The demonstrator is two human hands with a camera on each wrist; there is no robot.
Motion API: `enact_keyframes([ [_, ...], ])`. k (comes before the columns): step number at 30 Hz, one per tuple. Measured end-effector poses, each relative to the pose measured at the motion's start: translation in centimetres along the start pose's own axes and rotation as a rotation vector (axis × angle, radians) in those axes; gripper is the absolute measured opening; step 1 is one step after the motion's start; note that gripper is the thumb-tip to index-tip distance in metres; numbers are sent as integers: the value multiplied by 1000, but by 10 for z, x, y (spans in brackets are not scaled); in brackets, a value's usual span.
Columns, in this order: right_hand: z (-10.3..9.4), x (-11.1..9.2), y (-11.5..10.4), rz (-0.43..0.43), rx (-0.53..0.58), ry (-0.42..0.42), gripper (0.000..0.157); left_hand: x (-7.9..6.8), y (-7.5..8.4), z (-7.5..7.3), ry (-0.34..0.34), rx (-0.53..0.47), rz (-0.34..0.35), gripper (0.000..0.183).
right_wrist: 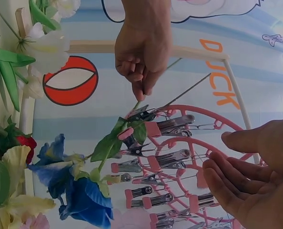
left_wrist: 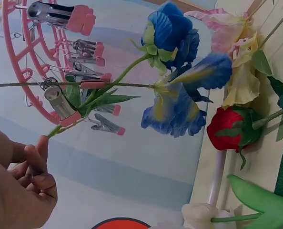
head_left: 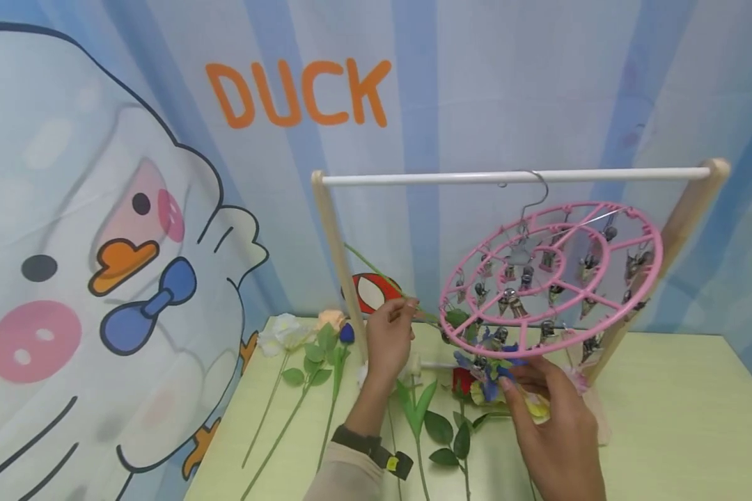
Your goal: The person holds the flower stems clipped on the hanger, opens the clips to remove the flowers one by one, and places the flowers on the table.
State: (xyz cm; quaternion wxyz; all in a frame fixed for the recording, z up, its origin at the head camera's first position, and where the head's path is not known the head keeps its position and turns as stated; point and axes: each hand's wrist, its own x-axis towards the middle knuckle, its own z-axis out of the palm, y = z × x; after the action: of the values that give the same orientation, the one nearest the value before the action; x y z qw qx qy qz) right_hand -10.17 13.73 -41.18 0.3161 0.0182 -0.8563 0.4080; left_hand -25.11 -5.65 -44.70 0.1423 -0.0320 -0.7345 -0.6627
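A round pink clip hanger (head_left: 659, 254) hangs tilted, with several metal clips (left_wrist: 60, 102) around its rings. My left hand (head_left: 388, 337) pinches the green stem of a blue artificial rose (left_wrist: 167, 31) at the hanger's left edge. That stem runs past a clip; whether the clip bites it I cannot tell. Beside the rose, a blue-and-yellow iris (left_wrist: 194, 90) hangs head down, a pink-tipped clip on its stem. My right hand (right_wrist: 241, 183) is near the clips, its fingers loosely extended and holding nothing. In the head view it lies below the rim by the blue petals.
The hanger's hook hangs from the white rod (head_left: 413, 179) of a wooden stand (head_left: 335, 243). On the table lie white flowers (head_left: 285, 334), a dark blue bud (head_left: 347, 334), a red rose (head_left: 461, 381) and other long-stemmed flowers. A printed curtain (head_left: 476, 83) is behind.
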Motion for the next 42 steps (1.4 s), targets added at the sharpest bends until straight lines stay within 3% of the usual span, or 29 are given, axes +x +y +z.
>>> enact_keyframes([
  [4, -1, 0, -1, 4, 4, 11, 42, -2, 5, 3, -49, 14, 45, 26],
  [16, -4, -1, 2, -20, 2, 39, 38, -7, 17, 1, -64, 30, 123, 27],
  [23, -2, -1, 0, -1, 1, 18, 35, -12, 24, -3, -70, 36, 132, 27],
  [34, -3, -4, -7, 25, -10, -3, 34, -32, 41, -16, -97, 46, 177, 30],
  [42, -6, -5, -5, -1, -6, 44, 34, -47, 54, -23, -82, 114, 320, 26],
])
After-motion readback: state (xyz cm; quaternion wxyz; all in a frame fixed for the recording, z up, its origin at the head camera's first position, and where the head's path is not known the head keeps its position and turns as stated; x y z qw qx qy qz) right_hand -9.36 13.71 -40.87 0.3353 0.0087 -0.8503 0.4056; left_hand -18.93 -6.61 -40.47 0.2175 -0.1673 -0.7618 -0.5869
